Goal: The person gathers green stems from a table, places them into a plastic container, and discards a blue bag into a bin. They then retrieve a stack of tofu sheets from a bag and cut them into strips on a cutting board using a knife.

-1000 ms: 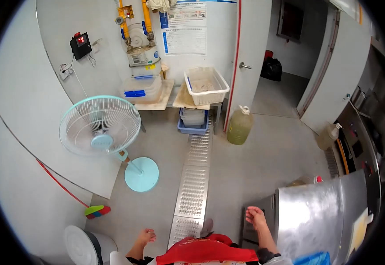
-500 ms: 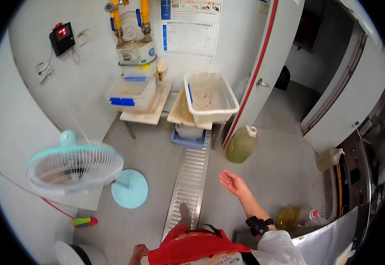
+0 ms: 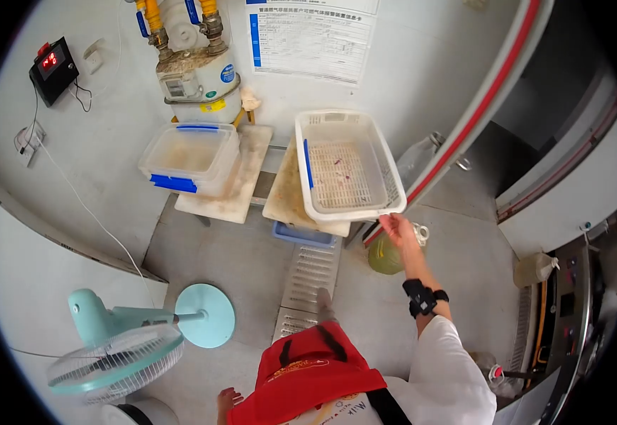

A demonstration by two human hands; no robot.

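Observation:
At the near right corner of a white plastic basket (image 3: 354, 216), my right hand (image 3: 398, 229) has its fingers bent over the rim. The basket has slotted walls, a blue strip on its left side and a few small dark scraps on its floor. It rests on a stained board (image 3: 280, 202) on a low stand. Low in the view, beside the red apron (image 3: 308, 361), my left hand (image 3: 230, 398) hangs with its fingers loosely apart, holding nothing. A black band (image 3: 422, 296) sits round my right forearm.
Left of the basket, a clear box with blue clips (image 3: 195, 159) stands on another board. A turquoise fan (image 3: 121, 361) is at lower left. A greenish jug (image 3: 385, 256) stands by the red-edged door (image 3: 482, 99). Metal drain plates (image 3: 312, 273) cross the floor.
I have come closer to the stand. My right hand has moved forward from over the floor to the basket's rim. My left hand still hangs low.

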